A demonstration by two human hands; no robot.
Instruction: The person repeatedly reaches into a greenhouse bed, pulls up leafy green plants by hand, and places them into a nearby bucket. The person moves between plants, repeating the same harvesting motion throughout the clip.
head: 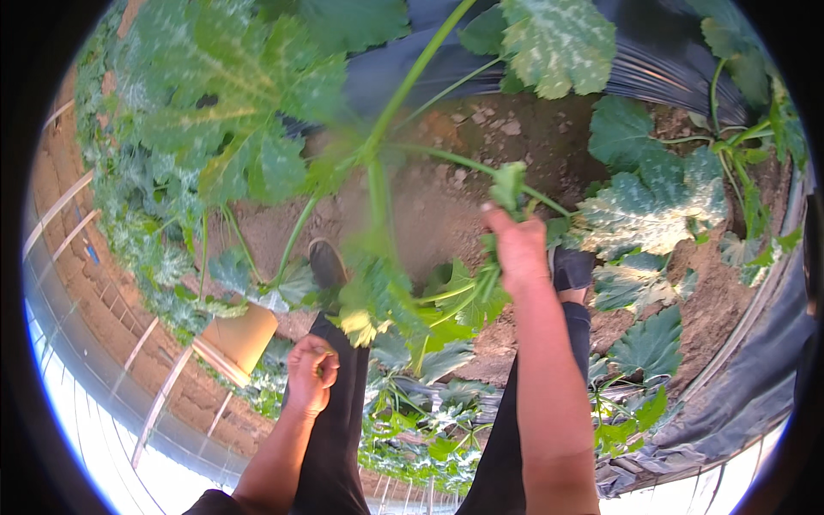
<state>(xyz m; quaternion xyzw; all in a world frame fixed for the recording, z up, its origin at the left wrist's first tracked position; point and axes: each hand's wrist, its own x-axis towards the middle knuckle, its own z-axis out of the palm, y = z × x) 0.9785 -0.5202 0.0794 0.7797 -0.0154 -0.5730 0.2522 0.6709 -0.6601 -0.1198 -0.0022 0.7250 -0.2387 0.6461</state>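
My right hand is closed around a bunch of green leaf stalks, with lobed leaves hanging below it and a crumpled leaf poking out above. My left hand hangs in front of my left leg with its fingers curled in. A small dark spot shows between those fingers, but whether it is a held thing I cannot tell. Close to the camera rises a blurred squash-like plant stem, with broad leaves at the upper left.
Black plastic mulch film covers the ground ahead, beyond bare soil. Pale-blotched leaves spread at right. A tan box stands among plants at left. My shoes are on the soil. Dark sheeting borders the right.
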